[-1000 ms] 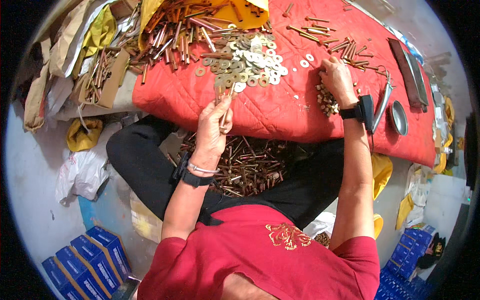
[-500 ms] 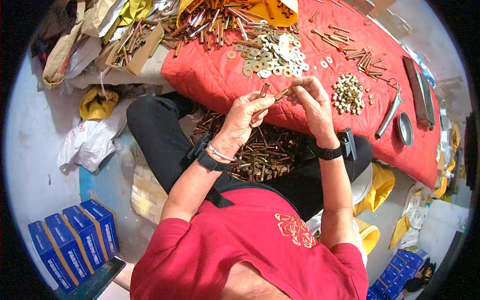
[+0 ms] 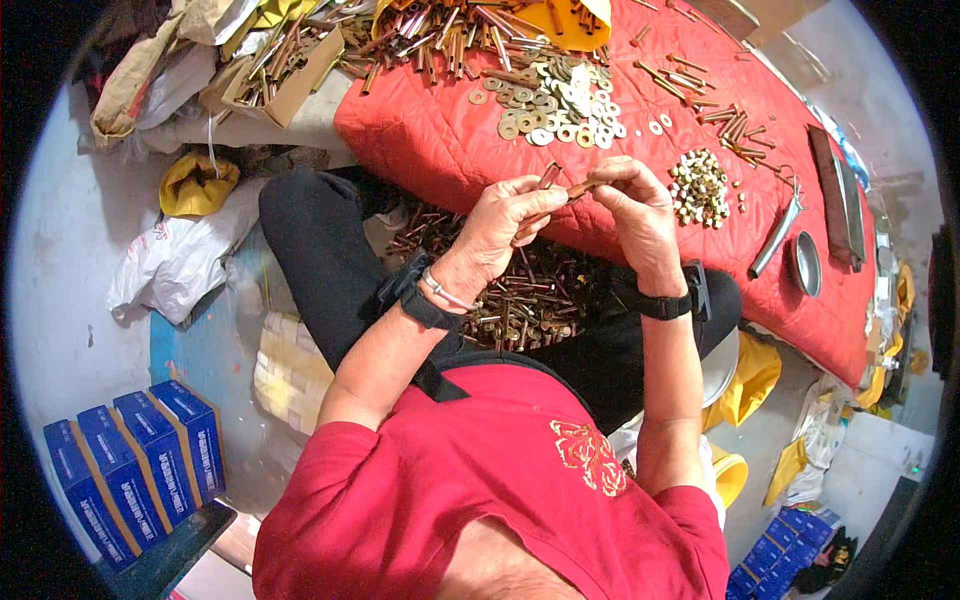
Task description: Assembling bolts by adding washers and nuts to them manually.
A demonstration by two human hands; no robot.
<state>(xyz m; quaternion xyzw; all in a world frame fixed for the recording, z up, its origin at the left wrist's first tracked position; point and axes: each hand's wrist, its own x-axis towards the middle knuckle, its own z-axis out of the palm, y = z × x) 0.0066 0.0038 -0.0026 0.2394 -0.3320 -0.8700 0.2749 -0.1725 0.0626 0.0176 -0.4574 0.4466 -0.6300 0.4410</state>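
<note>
My left hand [image 3: 503,222] is closed on a slim copper-coloured metal tube [image 3: 549,174] sticking up past the thumb. Its thumb and fingers also pinch one end of a short copper-coloured rod [image 3: 580,189]. At the rod's other end, the fingertips of my right hand [image 3: 640,212] are closed on it. Whether the rod is a bolt or a sleeve I cannot tell. Both hands are over the near edge of the red quilted cover [image 3: 430,150]. Below them, between my legs, lies a heap of metal bolts [image 3: 530,300], some with washers.
On the cover lie flat washers [image 3: 565,100], small brass-coloured nuts [image 3: 700,188] and loose bolts [image 3: 735,125]. Copper-coloured tubes [image 3: 450,40] spill from a yellow bag [image 3: 565,25]. A small metal bowl [image 3: 804,264] sits at right. Blue boxes [image 3: 130,480] stand at lower left.
My hands still hold the rod between them, with the right fingers shifted slightly along its end. The whole view has moved a little as my head turned.
</note>
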